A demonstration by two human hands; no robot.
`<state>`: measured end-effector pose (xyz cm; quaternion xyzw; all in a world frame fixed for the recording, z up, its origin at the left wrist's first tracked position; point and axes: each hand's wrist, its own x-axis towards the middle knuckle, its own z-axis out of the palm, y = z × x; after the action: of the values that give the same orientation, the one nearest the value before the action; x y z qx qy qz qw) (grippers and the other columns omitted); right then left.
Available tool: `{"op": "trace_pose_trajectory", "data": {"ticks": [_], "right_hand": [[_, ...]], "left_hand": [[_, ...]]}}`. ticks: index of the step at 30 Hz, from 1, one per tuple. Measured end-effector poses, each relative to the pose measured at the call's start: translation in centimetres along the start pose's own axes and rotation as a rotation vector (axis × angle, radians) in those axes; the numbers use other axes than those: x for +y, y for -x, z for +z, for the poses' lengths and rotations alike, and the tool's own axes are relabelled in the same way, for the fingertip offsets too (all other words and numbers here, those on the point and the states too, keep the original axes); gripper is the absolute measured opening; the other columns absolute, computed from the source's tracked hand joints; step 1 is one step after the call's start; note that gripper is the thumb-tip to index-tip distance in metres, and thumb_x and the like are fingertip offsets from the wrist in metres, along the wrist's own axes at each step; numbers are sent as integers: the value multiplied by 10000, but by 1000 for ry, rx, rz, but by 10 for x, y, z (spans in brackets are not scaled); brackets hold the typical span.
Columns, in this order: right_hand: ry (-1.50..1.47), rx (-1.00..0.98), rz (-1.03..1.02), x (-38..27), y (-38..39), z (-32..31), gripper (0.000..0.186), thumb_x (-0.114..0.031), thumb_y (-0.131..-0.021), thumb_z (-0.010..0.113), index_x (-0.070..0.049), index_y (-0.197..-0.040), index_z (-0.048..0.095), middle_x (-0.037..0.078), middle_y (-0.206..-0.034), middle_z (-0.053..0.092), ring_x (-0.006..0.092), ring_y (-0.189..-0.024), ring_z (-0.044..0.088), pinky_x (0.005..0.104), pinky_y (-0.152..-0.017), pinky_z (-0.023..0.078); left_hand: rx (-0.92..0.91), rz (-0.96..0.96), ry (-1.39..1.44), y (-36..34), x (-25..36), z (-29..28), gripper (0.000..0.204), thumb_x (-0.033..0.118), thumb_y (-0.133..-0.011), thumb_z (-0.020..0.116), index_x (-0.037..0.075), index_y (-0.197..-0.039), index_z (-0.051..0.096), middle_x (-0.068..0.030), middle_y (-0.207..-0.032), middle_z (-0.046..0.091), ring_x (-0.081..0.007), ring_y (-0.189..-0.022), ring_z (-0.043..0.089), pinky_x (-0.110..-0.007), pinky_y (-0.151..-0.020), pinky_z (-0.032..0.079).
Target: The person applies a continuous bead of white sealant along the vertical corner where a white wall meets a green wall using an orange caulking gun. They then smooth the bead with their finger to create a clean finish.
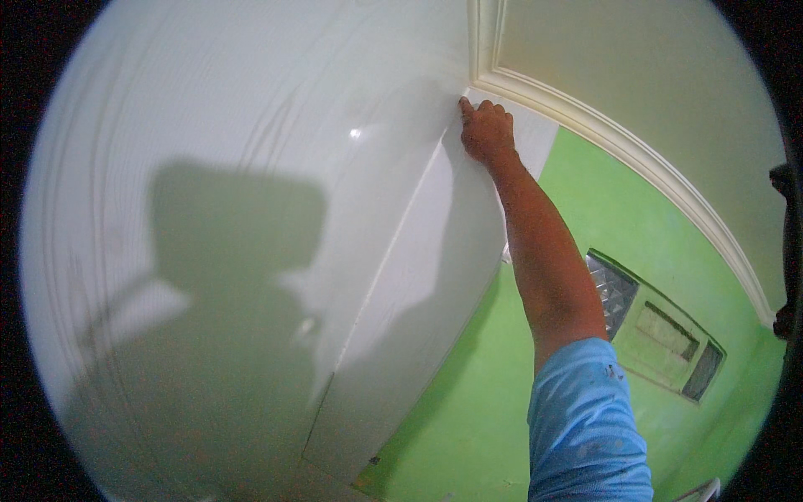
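My right hand (488,130) is raised high, at the top of a corner where two white wood-grained panels meet below the cornice. One finger points left and touches the corner joint; the others are curled, and whatever may be inside them is hidden. A white line of filler (393,240) runs down the joint from near the fingertip. Lower down, the joint shows as a thin dark gap (319,410). On the left spreads the wide white panel (251,109); the narrower white panel (401,335) lies right of the joint. My left hand is out of the picture.
A cream moulded cornice (636,144) borders the ceiling (669,75). Right of the narrow panel stands a green wall (452,418) with a framed vent-like opening (657,326) holding patterned glass. My shadow (238,226) falls across the wide panel.
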<state>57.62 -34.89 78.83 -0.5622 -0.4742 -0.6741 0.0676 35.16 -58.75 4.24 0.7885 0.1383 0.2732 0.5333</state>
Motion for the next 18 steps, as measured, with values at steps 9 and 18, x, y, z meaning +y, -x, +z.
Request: {"op": "trace_pose_trajectory", "data": {"ticks": [9, 18], "right_hand": [[-38, 33, -26, -13, 2, 1, 480, -218, -1080, 556, -195, -1556, 616, 189, -1180, 695, 358, -1100, 666, 531, -970, 504], [-59, 55, -70, -27, 12, 1, 468, -212, -1078, 562, -179, -1539, 633, 191, -1182, 705, 356, -1092, 668, 524, -959, 503]], "left_hand": [[1, -11, 2, 6, -5, -1, 961, 306, -777, 922, 9, -1563, 455, -262, -1413, 632, -439, -1326, 611, -545, -1111, 480], [-8, -21, 5, 13, -10, -4, 959, 308, -772, 922, 8, -1558, 463, -266, -1401, 639, -445, -1316, 616, -547, -1105, 483]]}}
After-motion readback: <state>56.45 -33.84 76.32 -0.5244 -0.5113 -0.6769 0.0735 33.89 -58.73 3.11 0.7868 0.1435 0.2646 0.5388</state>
